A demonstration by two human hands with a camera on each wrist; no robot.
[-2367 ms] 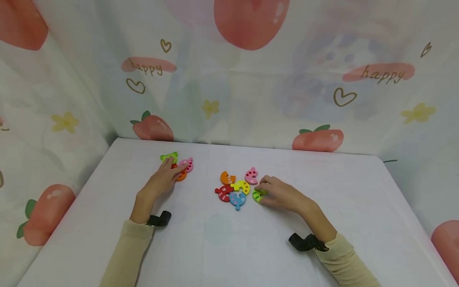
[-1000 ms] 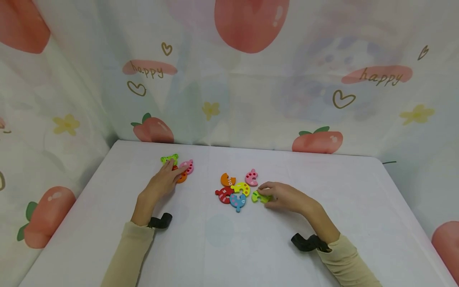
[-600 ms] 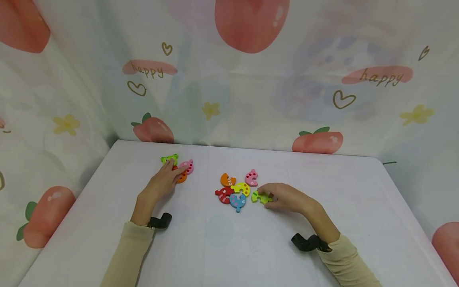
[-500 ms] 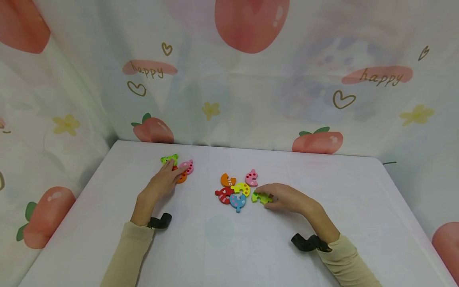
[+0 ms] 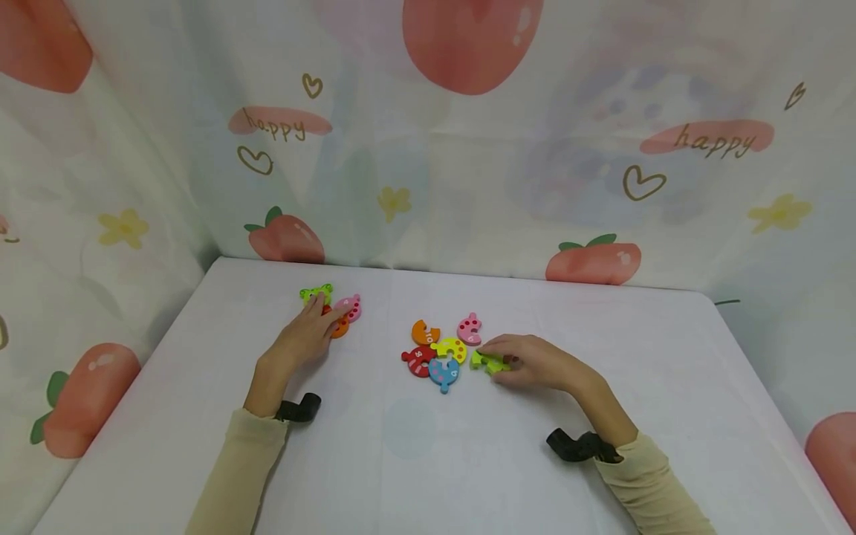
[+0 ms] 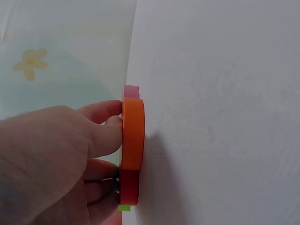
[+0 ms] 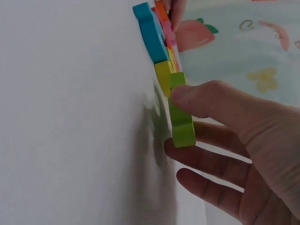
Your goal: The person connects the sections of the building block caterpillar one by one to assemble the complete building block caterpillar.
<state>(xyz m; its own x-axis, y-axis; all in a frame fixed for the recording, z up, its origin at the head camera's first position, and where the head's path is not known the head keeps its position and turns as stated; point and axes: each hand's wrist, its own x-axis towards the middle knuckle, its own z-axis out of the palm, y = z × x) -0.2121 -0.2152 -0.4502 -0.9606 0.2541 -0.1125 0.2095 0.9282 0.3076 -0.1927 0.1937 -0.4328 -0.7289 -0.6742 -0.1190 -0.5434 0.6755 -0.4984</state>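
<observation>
At the table's right-centre, my right hand (image 5: 538,362) pinches a green puzzle piece (image 5: 493,363) between thumb and fingers; the right wrist view shows the thumb on this green piece (image 7: 183,117), seen edge-on. My left hand (image 5: 299,343) rests its fingertips on a small group at the back left: a green piece with an animal face (image 5: 317,291), a red piece partly hidden by the fingers, an orange piece (image 5: 340,328) and a pink piece (image 5: 354,307). In the left wrist view, the thumb and fingers touch the faces of the orange piece (image 6: 133,133) and red piece (image 6: 129,186).
Between the hands lie a loose-looking cluster of an orange piece (image 5: 424,332), yellow piece (image 5: 458,348), red piece (image 5: 418,361) and blue piece (image 5: 444,374). A spotted pink piece (image 5: 469,329) lies just behind it. A patterned curtain (image 5: 461,163) hangs beyond the white table (image 5: 374,475).
My right hand has turned the green piece and drawn it slightly right, away from the cluster; its notched outline shows now. The left hand has stayed on its group.
</observation>
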